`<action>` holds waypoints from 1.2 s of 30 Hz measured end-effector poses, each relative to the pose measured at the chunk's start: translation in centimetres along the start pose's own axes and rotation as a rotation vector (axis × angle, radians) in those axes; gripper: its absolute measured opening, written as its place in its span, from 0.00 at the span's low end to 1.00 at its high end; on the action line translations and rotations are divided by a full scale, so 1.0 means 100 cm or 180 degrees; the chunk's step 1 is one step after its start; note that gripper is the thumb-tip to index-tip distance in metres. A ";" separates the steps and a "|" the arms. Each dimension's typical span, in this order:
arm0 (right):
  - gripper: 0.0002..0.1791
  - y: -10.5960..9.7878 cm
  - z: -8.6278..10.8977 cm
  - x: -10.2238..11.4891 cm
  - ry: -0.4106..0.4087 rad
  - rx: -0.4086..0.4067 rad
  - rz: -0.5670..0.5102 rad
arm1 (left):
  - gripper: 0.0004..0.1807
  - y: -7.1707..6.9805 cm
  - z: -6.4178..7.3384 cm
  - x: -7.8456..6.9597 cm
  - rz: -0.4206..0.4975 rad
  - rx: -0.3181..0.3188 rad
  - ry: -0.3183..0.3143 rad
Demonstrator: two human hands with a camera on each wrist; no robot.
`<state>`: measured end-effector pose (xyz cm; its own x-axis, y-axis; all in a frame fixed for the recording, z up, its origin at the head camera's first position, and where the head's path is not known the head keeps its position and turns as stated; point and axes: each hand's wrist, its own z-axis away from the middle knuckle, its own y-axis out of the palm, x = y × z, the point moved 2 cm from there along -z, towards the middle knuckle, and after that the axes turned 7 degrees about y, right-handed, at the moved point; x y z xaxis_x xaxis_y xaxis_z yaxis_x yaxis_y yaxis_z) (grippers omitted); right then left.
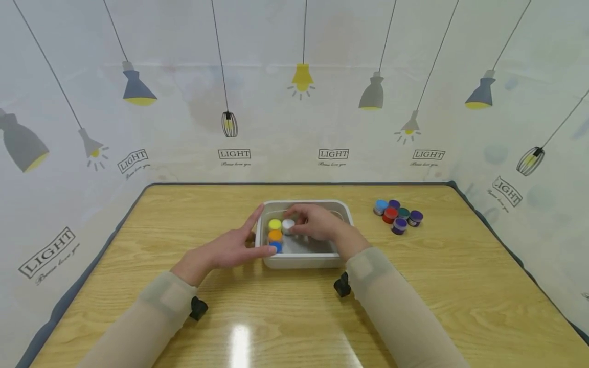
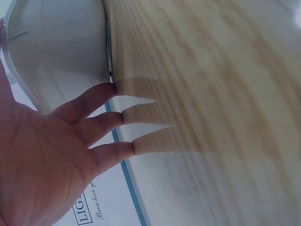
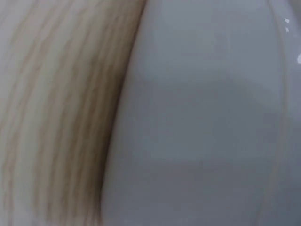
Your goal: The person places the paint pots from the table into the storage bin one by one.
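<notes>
A white plastic tray (image 1: 301,260) stands on the table. Inside, along its left end, small paint jars form a column: a yellow-lidded jar (image 1: 274,225), an orange-lidded jar (image 1: 275,235) and a blue-lidded jar (image 1: 277,246). Beside the yellow one, my right hand (image 1: 317,222) pinches a white-lidded jar (image 1: 288,226) between thumb and fingers. My left hand (image 1: 230,249) spreads around the tray's left end, index finger along the rim and thumb over the front edge by the blue lid. In the left wrist view its other fingers (image 2: 101,127) reach down to the tabletop.
Right of the tray, several more jars stand in a loose cluster, among them a red jar (image 1: 390,215), a light blue jar (image 1: 380,206) and a purple-lidded jar (image 1: 399,225). A wall cloth (image 1: 285,168) printed with lamps encloses the wooden table (image 1: 460,286) at the back and sides.
</notes>
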<state>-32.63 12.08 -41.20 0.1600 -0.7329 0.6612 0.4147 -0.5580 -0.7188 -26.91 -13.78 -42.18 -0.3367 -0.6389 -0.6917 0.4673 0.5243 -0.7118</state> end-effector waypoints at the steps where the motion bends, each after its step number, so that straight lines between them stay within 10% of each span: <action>1: 0.24 -0.001 -0.001 0.000 -0.0030 -0.0022 0.0015 | 0.64 0.000 0.000 0.000 0.0000 -0.0007 0.0001; 19: 0.25 -0.054 0.048 0.000 -0.0354 -0.0356 -0.0301 | 0.64 -0.002 0.001 0.000 -0.0029 0.0012 0.0009; 36: 0.22 -0.113 0.135 -0.122 0.0123 -0.0864 -0.0231 | 0.65 -0.002 0.002 -0.002 -0.0023 0.0043 -0.0039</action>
<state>-27.16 32.62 -38.21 0.1022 -0.6986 0.7081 0.1678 -0.6896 -0.7045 -26.75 -13.87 -41.91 -0.3302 -0.6496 -0.6848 0.4760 0.5119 -0.7151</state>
